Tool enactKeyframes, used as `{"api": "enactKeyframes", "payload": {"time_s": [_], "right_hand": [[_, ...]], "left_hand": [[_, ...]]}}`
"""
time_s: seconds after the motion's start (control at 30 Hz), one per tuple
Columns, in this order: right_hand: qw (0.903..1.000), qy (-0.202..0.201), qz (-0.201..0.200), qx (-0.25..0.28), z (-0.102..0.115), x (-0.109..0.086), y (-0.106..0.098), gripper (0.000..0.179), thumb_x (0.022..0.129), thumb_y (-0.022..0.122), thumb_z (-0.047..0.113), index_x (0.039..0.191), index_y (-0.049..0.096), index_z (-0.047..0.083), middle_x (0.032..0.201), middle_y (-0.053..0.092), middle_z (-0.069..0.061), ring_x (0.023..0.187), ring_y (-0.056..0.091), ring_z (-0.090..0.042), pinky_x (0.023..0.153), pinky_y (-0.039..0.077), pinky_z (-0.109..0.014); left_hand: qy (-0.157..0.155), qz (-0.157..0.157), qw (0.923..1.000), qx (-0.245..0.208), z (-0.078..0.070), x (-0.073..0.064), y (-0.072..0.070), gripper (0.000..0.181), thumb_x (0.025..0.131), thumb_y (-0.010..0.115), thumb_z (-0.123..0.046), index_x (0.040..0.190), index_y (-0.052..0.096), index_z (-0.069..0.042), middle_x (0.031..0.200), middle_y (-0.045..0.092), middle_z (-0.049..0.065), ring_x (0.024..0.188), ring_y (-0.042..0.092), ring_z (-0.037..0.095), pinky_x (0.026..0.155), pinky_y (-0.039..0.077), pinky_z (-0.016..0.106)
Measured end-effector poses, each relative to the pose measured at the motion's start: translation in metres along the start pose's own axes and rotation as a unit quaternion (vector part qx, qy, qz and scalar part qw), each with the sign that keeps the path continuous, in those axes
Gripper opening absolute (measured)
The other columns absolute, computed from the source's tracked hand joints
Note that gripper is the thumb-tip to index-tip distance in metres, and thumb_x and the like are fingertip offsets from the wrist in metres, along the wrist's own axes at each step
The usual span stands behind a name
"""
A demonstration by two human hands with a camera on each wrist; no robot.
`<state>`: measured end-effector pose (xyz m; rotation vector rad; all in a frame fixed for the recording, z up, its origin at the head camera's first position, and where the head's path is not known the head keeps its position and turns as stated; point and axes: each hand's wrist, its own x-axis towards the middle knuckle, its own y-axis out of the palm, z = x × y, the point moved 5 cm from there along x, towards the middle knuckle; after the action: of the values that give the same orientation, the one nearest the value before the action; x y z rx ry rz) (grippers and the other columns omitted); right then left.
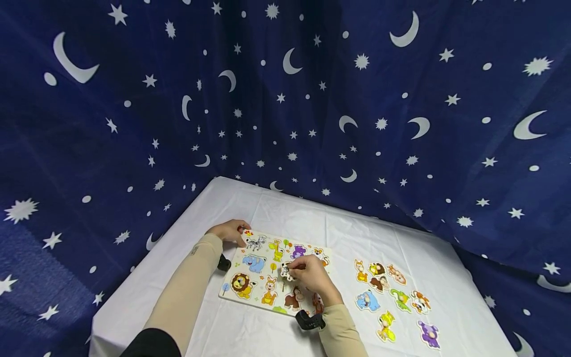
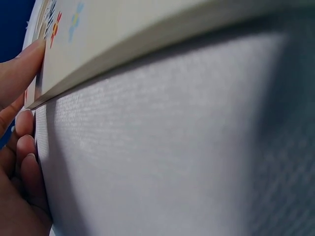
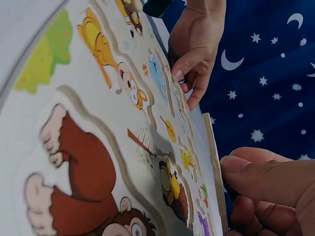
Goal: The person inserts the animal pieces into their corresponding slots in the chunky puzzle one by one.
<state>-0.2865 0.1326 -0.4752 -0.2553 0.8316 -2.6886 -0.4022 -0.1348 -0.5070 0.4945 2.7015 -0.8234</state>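
A wooden animal puzzle board (image 1: pixel 232 266) lies on the white-covered table, with recessed pictures including a zebra (image 1: pixel 256 243), giraffe (image 1: pixel 276 250), elephant (image 1: pixel 254 263), lion (image 1: pixel 241 286) and kangaroo (image 1: pixel 269 291). My left hand (image 1: pixel 229 231) grips the board's far left corner; in the left wrist view its thumb (image 2: pixel 29 64) presses the top and its fingers curl at the edge below. Above the board's middle, my right hand (image 1: pixel 312 275) pinches a black-and-white puzzle piece (image 1: pixel 285 270) that looks like a zebra. In the right wrist view this piece (image 3: pixel 215 167) stands edge-on.
Right of the board lie several loose animal pieces, among them an elephant (image 1: pixel 367 301), a crocodile (image 1: pixel 400 300), a giraffe (image 1: pixel 386 327) and a purple hippo (image 1: pixel 429 334). A dark blue curtain (image 1: pixel 285 114) with moons and stars hangs behind the table (image 1: pixel 267 203).
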Motion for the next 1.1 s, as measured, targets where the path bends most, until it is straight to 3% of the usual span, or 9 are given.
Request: {"api": "enactKeyframes", "payload": {"time_s": [0.47,0.77,0.87,0.9,1.0,1.1], "right_hand": [[0.9997,0.013,-0.015,0.017,0.004,0.009,-0.002,0.012,0.085,0.070,-0.006,0.094,0.077,-0.003,0.096,0.073,-0.018,0.076,0.063,-0.009,0.063,0.052,-0.021],[0.9999,-0.002,-0.015,-0.005,0.009,0.017,0.000,0.010,0.084,0.070,-0.005,0.092,0.076,-0.002,0.094,0.073,-0.017,0.075,0.061,-0.009,0.064,0.051,-0.022],[0.9999,0.002,-0.016,-0.006,0.009,0.020,0.000,0.010,0.085,0.070,-0.005,0.092,0.076,-0.002,0.094,0.072,-0.015,0.075,0.059,-0.009,0.066,0.052,-0.027],[0.9998,0.001,-0.017,-0.006,0.009,0.021,0.001,0.010,0.085,0.070,-0.004,0.092,0.076,-0.002,0.093,0.073,-0.015,0.075,0.059,-0.009,0.075,0.053,-0.030],[0.9998,-0.002,-0.017,-0.010,0.008,0.023,0.002,0.010,0.085,0.070,-0.004,0.092,0.077,-0.001,0.093,0.073,-0.015,0.077,0.062,-0.010,0.079,0.055,-0.038],[0.9998,-0.004,-0.013,-0.013,0.006,0.024,0.004,0.010,0.086,0.070,-0.003,0.093,0.077,-0.001,0.095,0.073,-0.015,0.078,0.064,-0.011,0.078,0.055,-0.034]], "left_hand": [[-0.005,0.001,1.0000,0.002,-0.001,-0.003,-0.002,0.062,0.074,0.082,0.004,0.131,0.061,-0.009,0.088,0.044,0.003,0.084,0.044,0.018,0.077,0.035,0.031],[-0.003,0.003,1.0000,-0.003,-0.001,-0.003,-0.003,0.062,0.074,0.081,0.005,0.132,0.060,-0.007,0.086,0.043,0.003,0.083,0.043,0.018,0.079,0.035,0.033],[-0.001,0.003,1.0000,-0.005,-0.001,-0.002,-0.003,0.061,0.075,0.080,0.005,0.131,0.060,-0.007,0.086,0.043,0.002,0.083,0.042,0.018,0.079,0.034,0.033],[0.001,0.004,1.0000,-0.003,-0.001,-0.002,-0.003,0.061,0.075,0.080,0.006,0.132,0.059,-0.007,0.087,0.043,0.002,0.084,0.043,0.018,0.079,0.034,0.033],[0.006,0.006,1.0000,0.005,-0.001,-0.002,-0.003,0.061,0.075,0.080,0.006,0.131,0.059,-0.007,0.088,0.044,0.003,0.086,0.043,0.018,0.081,0.034,0.033],[0.009,0.007,0.9999,0.002,-0.001,-0.001,-0.001,0.061,0.075,0.079,0.007,0.131,0.060,-0.006,0.087,0.044,0.003,0.085,0.043,0.018,0.082,0.034,0.033]]}}
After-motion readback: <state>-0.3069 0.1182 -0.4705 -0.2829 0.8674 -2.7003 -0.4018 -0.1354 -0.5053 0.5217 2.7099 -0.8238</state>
